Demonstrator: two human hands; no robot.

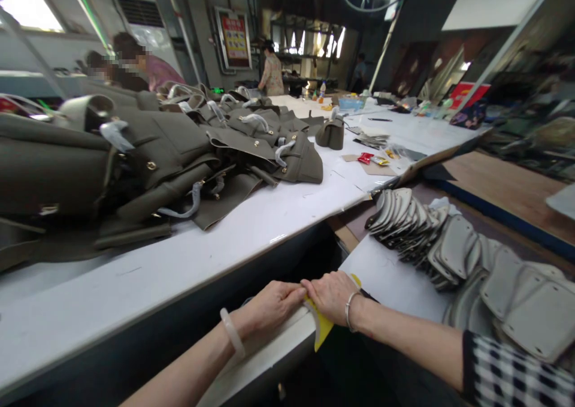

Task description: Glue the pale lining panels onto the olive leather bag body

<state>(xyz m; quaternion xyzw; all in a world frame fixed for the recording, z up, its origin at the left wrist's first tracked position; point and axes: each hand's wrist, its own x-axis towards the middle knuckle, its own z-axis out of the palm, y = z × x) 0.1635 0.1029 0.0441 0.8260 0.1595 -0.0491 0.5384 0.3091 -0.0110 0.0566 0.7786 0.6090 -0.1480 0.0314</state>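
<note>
Below the middle of the head view, my two hands meet over a narrow white board edge (pixel 269 350). My left hand (pixel 276 304), with a pale bangle on the wrist, is closed, its fingers bent down and its thumb side touching the other hand. What lies under those fingers is hidden. My right hand (pixel 331 296), wearing a thin metal bangle, is closed over a thin piece with a yellow face (pixel 324 332) and a pale edge. This piece hangs curved over the end of the board; most of it is covered by the hand.
Heaped dark olive handbags (pixel 171 137) cover the left of the long white table (pixel 251 230). Stacked grey panels (pixel 523 296) with small holes lie at right. Small packets (pixel 372 159) and a single olive bag piece (pixel 330 133) sit farther back. A person (pixel 272 71) stands behind.
</note>
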